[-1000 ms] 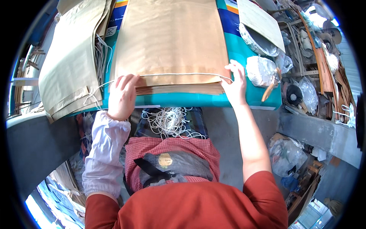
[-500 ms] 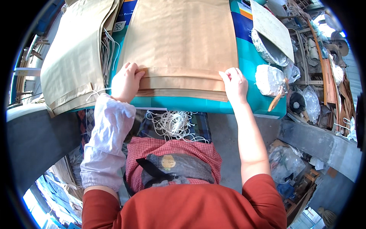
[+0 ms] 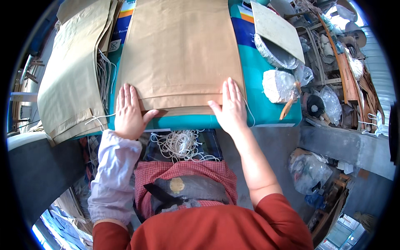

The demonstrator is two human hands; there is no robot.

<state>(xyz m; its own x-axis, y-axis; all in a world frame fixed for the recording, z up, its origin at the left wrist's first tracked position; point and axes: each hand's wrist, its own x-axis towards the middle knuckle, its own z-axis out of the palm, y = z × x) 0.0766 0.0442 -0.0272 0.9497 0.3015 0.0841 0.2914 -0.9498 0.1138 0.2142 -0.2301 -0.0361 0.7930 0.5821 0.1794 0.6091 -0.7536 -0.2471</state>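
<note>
A stack of brown paper bags (image 3: 183, 50) lies in front of me on a teal-covered table (image 3: 275, 114), its folded edge toward me. My left hand (image 3: 128, 114) lies flat with fingers stretched on the left end of the fold, thumb pointing inward. On the right end rests my right hand (image 3: 231, 105), likewise flat, its fingers pointing away from me. A thin white cord shows beside the right hand at the stack's edge. Neither hand grips anything.
To the left is another pile of paper bags (image 3: 75, 62) with white cords (image 3: 105, 75) along its side. At right stand a board-covered bowl (image 3: 271, 54), a whitish wrapped block (image 3: 278, 86) and a brush-like wooden handle (image 3: 287, 109). Tangled white string (image 3: 180, 143) rests on my lap.
Both hands have let go of the pinched fold and now lie flat on it with fingers extended. The folded strip is pressed down. The view has shifted slightly.
</note>
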